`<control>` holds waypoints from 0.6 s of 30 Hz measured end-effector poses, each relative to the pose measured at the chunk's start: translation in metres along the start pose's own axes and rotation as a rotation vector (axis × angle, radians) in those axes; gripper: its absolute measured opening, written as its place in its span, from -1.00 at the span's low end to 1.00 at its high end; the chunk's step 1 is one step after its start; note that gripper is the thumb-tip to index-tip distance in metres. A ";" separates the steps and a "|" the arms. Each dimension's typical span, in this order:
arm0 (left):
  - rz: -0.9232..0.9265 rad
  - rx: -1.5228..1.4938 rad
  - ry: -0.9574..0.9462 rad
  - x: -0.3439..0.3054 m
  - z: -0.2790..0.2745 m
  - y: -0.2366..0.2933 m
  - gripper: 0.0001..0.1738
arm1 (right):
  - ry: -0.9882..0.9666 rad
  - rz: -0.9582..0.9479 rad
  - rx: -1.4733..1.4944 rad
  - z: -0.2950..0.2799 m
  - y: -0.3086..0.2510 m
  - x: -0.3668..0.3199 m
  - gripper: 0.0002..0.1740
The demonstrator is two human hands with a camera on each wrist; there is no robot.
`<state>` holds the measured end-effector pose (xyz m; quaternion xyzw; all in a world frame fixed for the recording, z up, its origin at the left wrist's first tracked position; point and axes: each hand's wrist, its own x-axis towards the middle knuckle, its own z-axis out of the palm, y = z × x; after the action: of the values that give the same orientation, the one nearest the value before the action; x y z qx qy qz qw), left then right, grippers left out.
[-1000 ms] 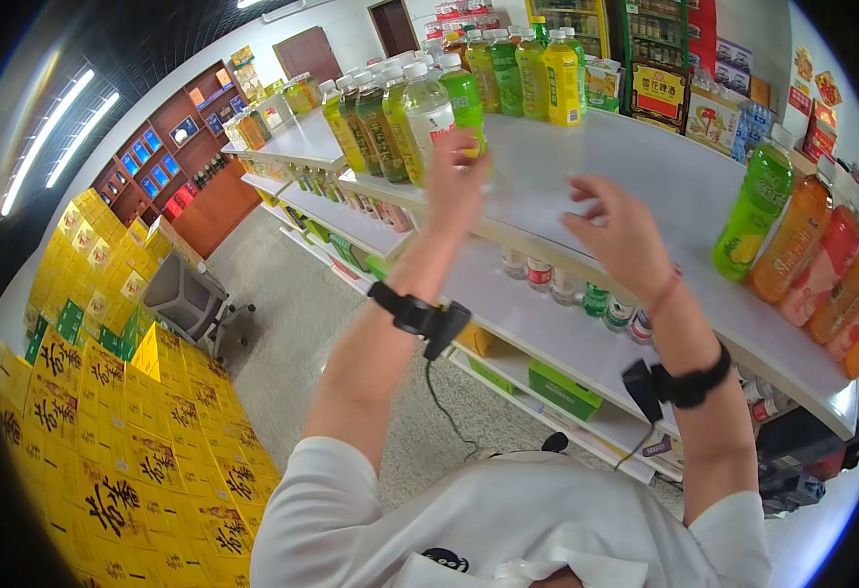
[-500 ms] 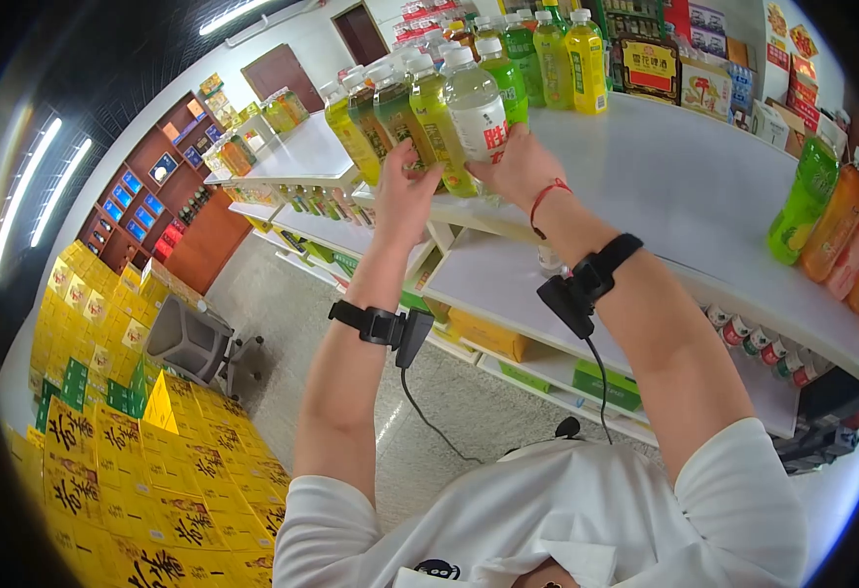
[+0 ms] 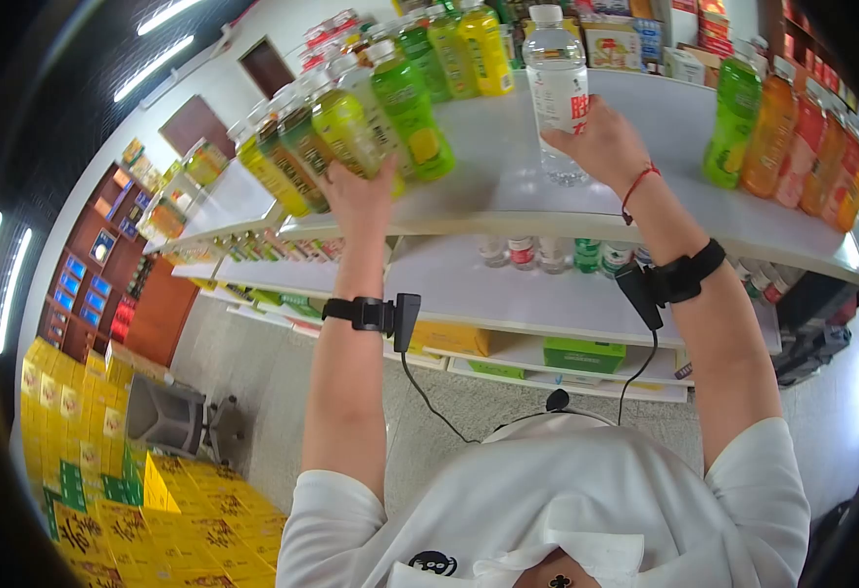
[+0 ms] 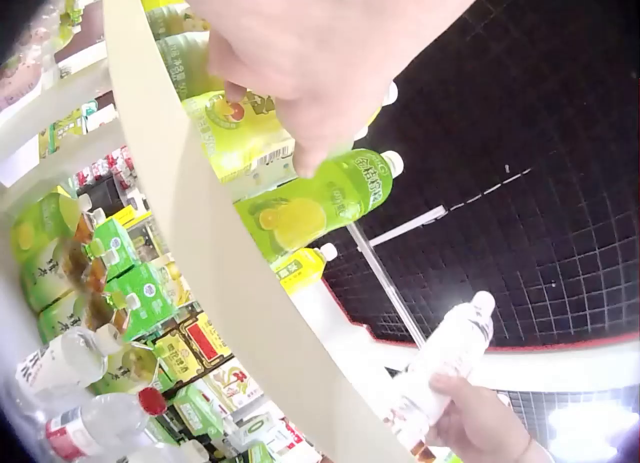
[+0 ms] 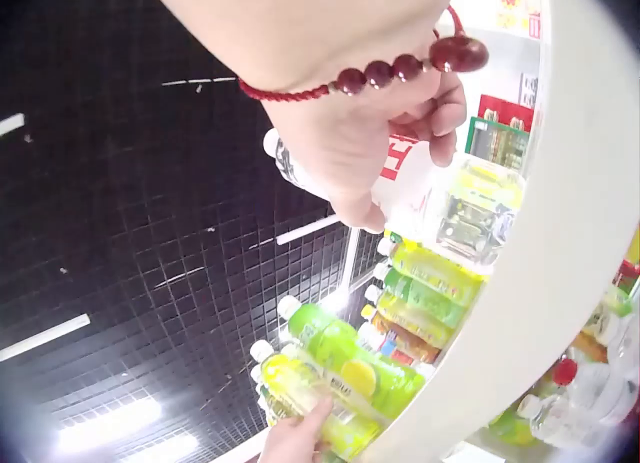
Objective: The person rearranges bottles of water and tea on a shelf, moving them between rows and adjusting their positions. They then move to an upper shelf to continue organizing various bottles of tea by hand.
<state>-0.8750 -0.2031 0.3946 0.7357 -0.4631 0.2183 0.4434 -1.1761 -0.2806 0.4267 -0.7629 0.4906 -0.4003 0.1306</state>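
My right hand (image 3: 601, 142) grips a clear bottle (image 3: 557, 83) with a white label and red characters. The bottle stands upright over the white shelf top, apart from the row to its left. My left hand (image 3: 359, 201) grips a yellow-green drink bottle (image 3: 344, 122), with fingers and thumb on either side of its lower half. Beside that bottle stands a green bottle (image 3: 412, 108) with a yellow fruit on its label. In the left wrist view the left hand (image 4: 330, 53) partly covers the yellow-green bottle (image 4: 235, 133). The right wrist view shows the right hand (image 5: 370, 133) around the clear bottle.
Bottles of orange and pink drinks (image 3: 797, 147) stand in a row at the right of the shelf top (image 3: 488, 181). More yellow and green bottles (image 3: 483, 49) are behind. Smaller bottles (image 3: 552, 255) line the lower shelf. Yellow cartons (image 3: 126, 534) and a grey chair (image 3: 165, 416) are at the left.
My right hand has come to the row, taken the clear bottle and carried it to the right. My left hand has moved onto the yellow-green bottle. The head view has turned.
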 end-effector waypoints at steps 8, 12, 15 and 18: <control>-0.149 0.122 0.105 0.003 0.010 0.016 -0.06 | 0.118 0.093 -0.141 -0.063 0.067 0.001 -0.32; -0.175 0.184 0.066 0.005 0.005 0.025 -0.18 | 0.130 0.124 -0.192 -0.080 0.086 0.001 -0.33; -0.157 0.237 0.052 0.009 0.008 0.021 -0.19 | 0.127 0.084 -0.176 -0.094 0.092 -0.002 -0.36; -0.165 0.259 0.041 0.007 0.007 0.025 -0.20 | 0.095 0.049 -0.138 -0.099 0.100 0.000 -0.40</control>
<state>-0.8940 -0.2171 0.4070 0.8178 -0.3598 0.2539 0.3705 -1.3138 -0.3095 0.4317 -0.7380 0.5411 -0.3980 0.0642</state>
